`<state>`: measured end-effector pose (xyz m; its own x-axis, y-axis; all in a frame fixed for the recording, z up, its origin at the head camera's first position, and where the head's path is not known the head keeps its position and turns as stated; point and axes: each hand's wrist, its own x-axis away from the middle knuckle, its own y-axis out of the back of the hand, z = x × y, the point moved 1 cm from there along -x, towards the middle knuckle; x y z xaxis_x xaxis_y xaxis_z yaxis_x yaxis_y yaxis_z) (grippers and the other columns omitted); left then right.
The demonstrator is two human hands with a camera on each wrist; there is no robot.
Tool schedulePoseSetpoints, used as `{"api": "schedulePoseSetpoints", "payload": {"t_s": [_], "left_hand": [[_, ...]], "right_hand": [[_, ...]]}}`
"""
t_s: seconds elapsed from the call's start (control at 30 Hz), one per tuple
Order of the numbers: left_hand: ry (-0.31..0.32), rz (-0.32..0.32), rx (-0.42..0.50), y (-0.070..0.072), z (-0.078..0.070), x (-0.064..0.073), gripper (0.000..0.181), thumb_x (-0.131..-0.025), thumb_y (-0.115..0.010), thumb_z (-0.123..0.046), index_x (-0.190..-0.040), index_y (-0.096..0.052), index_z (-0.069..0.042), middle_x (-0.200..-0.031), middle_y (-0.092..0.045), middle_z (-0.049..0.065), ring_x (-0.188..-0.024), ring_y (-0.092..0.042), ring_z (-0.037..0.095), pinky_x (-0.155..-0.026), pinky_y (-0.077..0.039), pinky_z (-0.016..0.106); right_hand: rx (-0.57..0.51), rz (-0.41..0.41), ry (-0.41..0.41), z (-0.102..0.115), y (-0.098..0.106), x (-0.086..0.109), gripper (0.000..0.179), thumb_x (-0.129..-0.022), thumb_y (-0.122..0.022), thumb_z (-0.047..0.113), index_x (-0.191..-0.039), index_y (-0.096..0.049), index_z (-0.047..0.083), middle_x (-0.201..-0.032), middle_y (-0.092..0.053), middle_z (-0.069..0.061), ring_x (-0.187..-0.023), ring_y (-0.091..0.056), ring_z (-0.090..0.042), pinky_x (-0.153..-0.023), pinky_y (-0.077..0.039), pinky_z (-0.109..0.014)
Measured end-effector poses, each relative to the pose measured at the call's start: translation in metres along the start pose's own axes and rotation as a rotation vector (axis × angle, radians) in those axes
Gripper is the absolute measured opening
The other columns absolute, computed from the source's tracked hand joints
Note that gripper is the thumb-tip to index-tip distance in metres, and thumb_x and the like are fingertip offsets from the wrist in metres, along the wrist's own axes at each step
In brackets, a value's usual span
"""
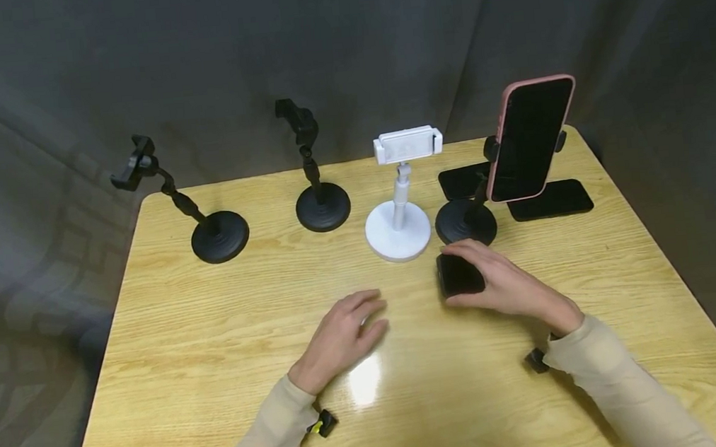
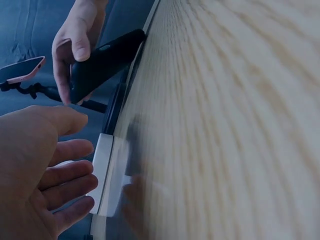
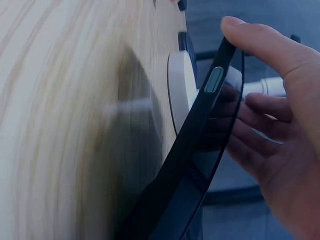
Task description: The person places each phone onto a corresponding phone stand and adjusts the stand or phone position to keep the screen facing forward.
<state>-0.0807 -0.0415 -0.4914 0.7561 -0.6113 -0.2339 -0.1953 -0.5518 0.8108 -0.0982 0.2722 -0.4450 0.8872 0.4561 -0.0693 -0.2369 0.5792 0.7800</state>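
Note:
My right hand (image 1: 506, 281) grips a black phone (image 1: 461, 276) in front of the black stand holding a pink-cased phone. The right wrist view shows the phone edge-on, tilted, with a greenish side button (image 3: 214, 80) and my thumb at its upper corner. In the left wrist view, its lower end slants down close to the tabletop. My left hand (image 1: 344, 331) hovers over the middle of the table, fingers loosely extended, holding nothing. The white stand (image 1: 398, 233) is the nearest stand to it, its clamp horizontal and without a phone.
A pink-cased phone (image 1: 530, 141) is clamped in the black stand (image 1: 465, 227) at right. Two dark phones lie behind: one flat phone (image 1: 554, 200) and one partly hidden phone (image 1: 457, 183). Another black stand (image 1: 323, 209) and a tilted black stand (image 1: 221, 239) stand farther left. Grey curtain (image 1: 223, 72) surrounds the table.

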Motion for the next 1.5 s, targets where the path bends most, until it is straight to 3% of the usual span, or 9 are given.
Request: {"api": "schedulePoseSetpoints", "payload": {"t_s": [0.27, 0.5, 0.73, 0.87, 1.03, 1.3, 1.5], "left_hand": [[0.035, 0.011, 0.047, -0.003, -0.004, -0.001, 0.043, -0.100, -0.067, -0.030, -0.134, -0.066, -0.003, -0.141, -0.063, 0.013, -0.131, -0.060, 0.028, -0.114, -0.047, 0.040], [0.080, 0.039, 0.085, -0.004, -0.006, -0.002, 0.052, -0.101, -0.065, -0.035, -0.142, -0.060, -0.004, -0.146, -0.060, 0.013, -0.136, -0.057, 0.027, -0.117, -0.043, 0.040], [0.054, -0.004, 0.122, -0.004, -0.008, -0.003, 0.057, -0.100, -0.068, -0.036, -0.144, -0.057, -0.003, -0.147, -0.059, 0.013, -0.136, -0.056, 0.029, -0.117, -0.043, 0.042], [0.039, -0.025, 0.145, -0.005, -0.009, -0.005, 0.064, -0.098, -0.071, -0.038, -0.148, -0.053, -0.004, -0.150, -0.056, 0.013, -0.138, -0.054, 0.028, -0.119, -0.041, 0.042], [0.069, -0.022, 0.194, -0.004, -0.013, -0.008, 0.072, -0.096, -0.072, -0.044, -0.152, -0.048, -0.006, -0.153, -0.053, 0.011, -0.141, -0.050, 0.025, -0.120, -0.039, 0.041], [0.114, -0.019, 0.254, -0.005, -0.018, -0.010, 0.084, -0.092, -0.077, -0.045, -0.158, -0.039, -0.009, -0.157, -0.048, 0.008, -0.145, -0.046, 0.023, -0.122, -0.036, 0.040], [0.017, -0.137, 0.202, -0.007, -0.023, -0.009, 0.089, -0.089, -0.081, -0.041, -0.157, -0.038, -0.004, -0.158, -0.046, 0.014, -0.145, -0.046, 0.028, -0.121, -0.037, 0.044]], "right_hand": [[-0.064, -0.076, 0.080, 0.016, -0.009, -0.010, 0.084, -0.077, -0.092, 0.031, -0.148, -0.053, 0.009, -0.146, -0.053, -0.012, -0.133, -0.053, -0.034, -0.109, -0.045, -0.063], [-0.155, -0.146, 0.146, 0.026, -0.019, -0.017, 0.084, -0.073, -0.095, 0.022, -0.147, -0.056, 0.013, -0.141, -0.056, -0.005, -0.130, -0.053, -0.023, -0.109, -0.047, -0.053], [-0.198, -0.186, 0.138, 0.037, -0.027, -0.021, 0.084, -0.071, -0.096, 0.021, -0.144, -0.057, 0.012, -0.143, -0.055, -0.006, -0.132, -0.053, -0.024, -0.112, -0.044, -0.054], [-0.238, -0.228, 0.150, 0.044, -0.029, -0.023, 0.083, -0.069, -0.096, 0.018, -0.143, -0.057, 0.012, -0.142, -0.056, -0.006, -0.128, -0.055, -0.021, -0.113, -0.045, -0.040], [-0.356, -0.286, 0.220, 0.050, -0.033, -0.025, 0.083, -0.065, -0.096, 0.003, -0.139, -0.059, 0.002, -0.137, -0.058, -0.013, -0.123, -0.057, -0.015, -0.111, -0.046, -0.023], [-0.542, -0.331, 0.268, 0.061, -0.041, -0.028, 0.086, -0.061, -0.093, -0.012, -0.138, -0.056, -0.007, -0.134, -0.054, -0.021, -0.126, -0.055, -0.013, -0.114, -0.046, -0.031], [-0.747, -0.419, 0.266, 0.069, -0.043, -0.031, 0.084, -0.059, -0.085, -0.026, -0.136, -0.055, -0.009, -0.135, -0.050, -0.024, -0.128, -0.054, -0.018, -0.113, -0.047, -0.037]]}}
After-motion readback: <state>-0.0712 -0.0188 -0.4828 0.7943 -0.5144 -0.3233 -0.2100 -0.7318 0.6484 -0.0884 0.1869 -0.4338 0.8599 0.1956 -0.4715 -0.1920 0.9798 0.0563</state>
